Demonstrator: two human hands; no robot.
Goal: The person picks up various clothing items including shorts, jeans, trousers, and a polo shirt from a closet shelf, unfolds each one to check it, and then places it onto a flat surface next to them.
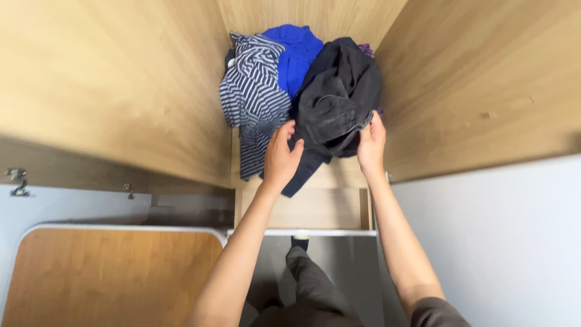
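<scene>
Two hands on one garment: left hand and right hand flank the lower edge of the dark grey garment, which sits bunched on the wooden cupboard shelf. Bulk of it lies up and away from the fingertips, toward the back wall; long axis runs roughly front-to-back, a navy tail hanging between the wrists. Right fingers pinch the fabric's right edge. Left fingers curl loosely against the fabric; grip unclear. Striped shirt and blue garment sit just left, touching it.
</scene>
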